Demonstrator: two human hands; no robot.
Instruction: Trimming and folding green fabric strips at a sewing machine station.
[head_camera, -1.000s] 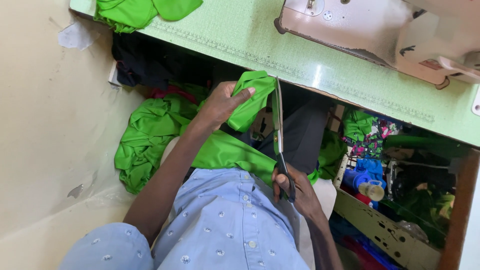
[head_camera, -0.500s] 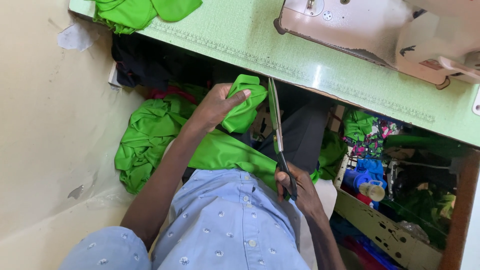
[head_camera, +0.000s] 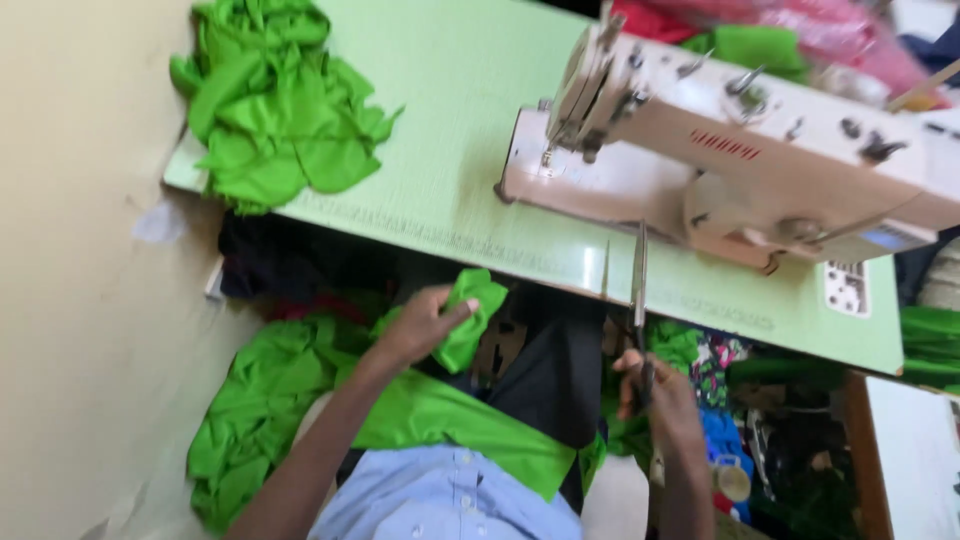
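Green cloth is everywhere here. The left hand (head_camera: 420, 325) holds a small folded piece of green cloth (head_camera: 470, 315) up in front of the body, below the front edge of the bench (head_camera: 440, 130). Its fingers are closed around the piece, with the thumb on top. The right hand (head_camera: 655, 395) grips a pair of long scissors (head_camera: 638, 290) by the handles. The blades point up and away, over the bench edge, and look a little open. The blades are well apart from the small piece.

It looks like a cutting or trimming step, with the piece in one hand and the scissors in the other. I think a cut would need the piece and the blades brought together, and the cloth held tight so it does not slip.

The small piece is bright green, soft and bunched up. More green cloth lies across the lap (head_camera: 450, 420) and hangs down at the left side. A pile of green pieces (head_camera: 270, 100) sits at the far left of the bench. A cream sewing machine (head_camera: 740, 140) stands on the bench to the right.
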